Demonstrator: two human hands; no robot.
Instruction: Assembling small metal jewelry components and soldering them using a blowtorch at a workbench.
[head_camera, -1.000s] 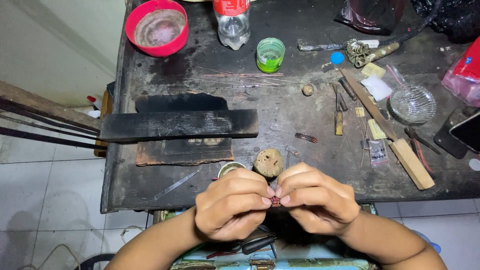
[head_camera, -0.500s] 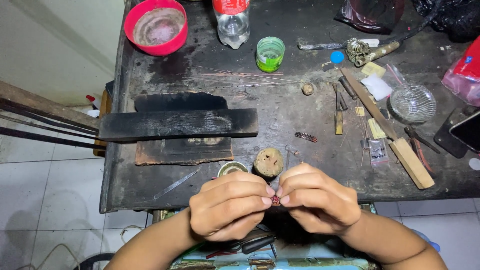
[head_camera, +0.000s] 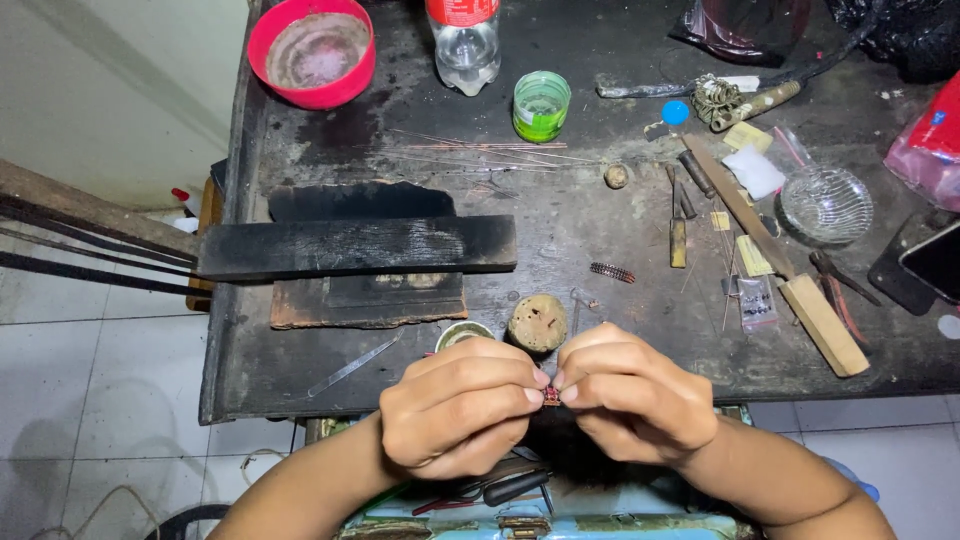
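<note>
Two hands (head_camera: 545, 405), pinching a tiny reddish piece (head_camera: 551, 397), mostly hidden by fingertips (head_camera: 535, 378)

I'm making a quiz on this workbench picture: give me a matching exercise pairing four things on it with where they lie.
Things:
1. round red plastic bowl
2. small green plastic cup
3. round ribbed clear glass dish
4. long charred black wooden plank

Places:
A. right side of the bench, beside a long pale wooden stick
B. far left corner of the bench
C. left half of the bench, lying crosswise over a charred slab
D. far edge, just right of the clear plastic bottle

Pairs: 1-B, 2-D, 3-A, 4-C
</note>
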